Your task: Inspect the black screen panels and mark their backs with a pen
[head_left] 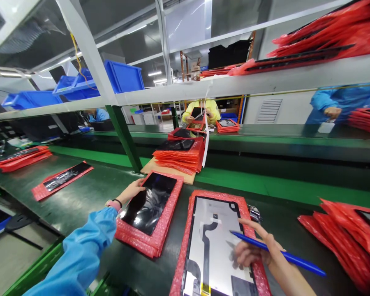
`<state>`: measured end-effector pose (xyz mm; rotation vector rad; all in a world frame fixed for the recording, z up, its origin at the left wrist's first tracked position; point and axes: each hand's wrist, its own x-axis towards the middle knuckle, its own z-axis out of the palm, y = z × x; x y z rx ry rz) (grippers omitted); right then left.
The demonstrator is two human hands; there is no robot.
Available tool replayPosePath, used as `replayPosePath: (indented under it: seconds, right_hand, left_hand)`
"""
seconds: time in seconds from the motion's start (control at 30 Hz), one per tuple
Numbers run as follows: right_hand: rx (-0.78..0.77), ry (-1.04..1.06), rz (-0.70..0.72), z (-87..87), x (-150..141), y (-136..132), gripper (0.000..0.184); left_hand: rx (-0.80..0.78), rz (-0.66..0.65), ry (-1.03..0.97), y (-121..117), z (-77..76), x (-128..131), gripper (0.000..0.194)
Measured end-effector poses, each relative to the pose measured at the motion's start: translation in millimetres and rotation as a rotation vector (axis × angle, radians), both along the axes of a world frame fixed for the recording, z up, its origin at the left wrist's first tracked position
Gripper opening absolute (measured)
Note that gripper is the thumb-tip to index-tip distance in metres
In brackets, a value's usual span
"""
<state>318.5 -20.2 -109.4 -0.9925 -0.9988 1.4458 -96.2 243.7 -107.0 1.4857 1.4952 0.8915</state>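
Note:
My left hand (132, 191) lies with its fingers over the left edge of a glossy black tablet screen (156, 195). That screen rests on a pile of red bubble-wrap bags (138, 240). Between the fingers of my right hand (269, 246) is a slim blue pen (299, 262), its tip pointing left. Below the pen lies a tablet display panel (222, 246), silver back up, with dark flex cables and a piece of yellow tape. Red bubble wrap (188, 218) shows around that panel's edges.
Red bags with screens are stacked on a wooden board (185, 177), and more red bags (348, 238) lie at the right. A green post (123, 137) and white shelf beam (185, 91) cross ahead. Co-workers (214, 109) sit and stand across the bench.

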Motion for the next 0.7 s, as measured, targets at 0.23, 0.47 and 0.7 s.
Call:
replayPosePath:
  seconds: [0.23,0.47,0.7]
  right_hand:
    - [0.015,-0.442,-0.134,4.5,-17.0,-12.7,0.035]
    - [0.067,-0.809,-0.107,-3.9,-24.4,-18.2,0.036]
    - [0.129,-1.065,-0.098,-5.7,-28.5,-19.3,0.036]
  left_hand:
    - [0.121,0.033,0.028,-26.9,22.2,55.2,0.038]
    - [-0.222,-0.318,-0.276,-111.7,16.1,150.5,0.036]
    - [-0.458,-0.314,-0.456,-140.2,25.3,165.7,0.033]
